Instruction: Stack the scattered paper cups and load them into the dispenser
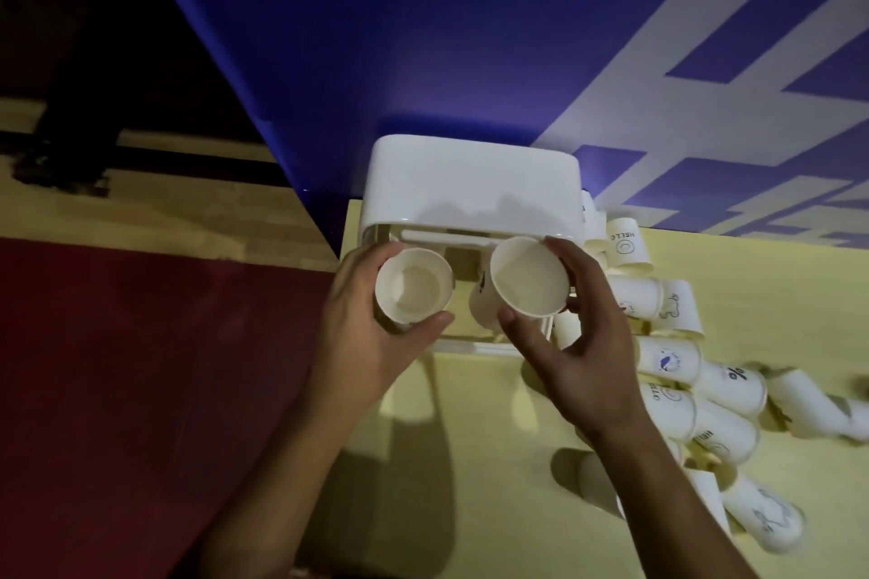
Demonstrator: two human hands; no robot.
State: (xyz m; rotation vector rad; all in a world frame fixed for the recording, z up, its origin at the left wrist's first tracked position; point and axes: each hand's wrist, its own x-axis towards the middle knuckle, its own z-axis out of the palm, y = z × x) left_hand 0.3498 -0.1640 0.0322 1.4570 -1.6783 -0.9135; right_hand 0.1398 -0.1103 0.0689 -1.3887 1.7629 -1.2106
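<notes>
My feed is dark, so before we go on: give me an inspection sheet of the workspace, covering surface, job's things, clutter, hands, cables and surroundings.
Surface: pale yellow table, dimly lit.
Job's things: white dispenser at the table's far edge; left cup and right cup held apart in front of it, mouths toward the camera, not nested.
Clutter: loose cups lying on their sides, heaped at the right.
Hands: left hand grips the left cup; right hand grips the right cup.
Cables: nothing seen.
Surroundings: blue wall with white markings behind; red carpet at the left.
</notes>
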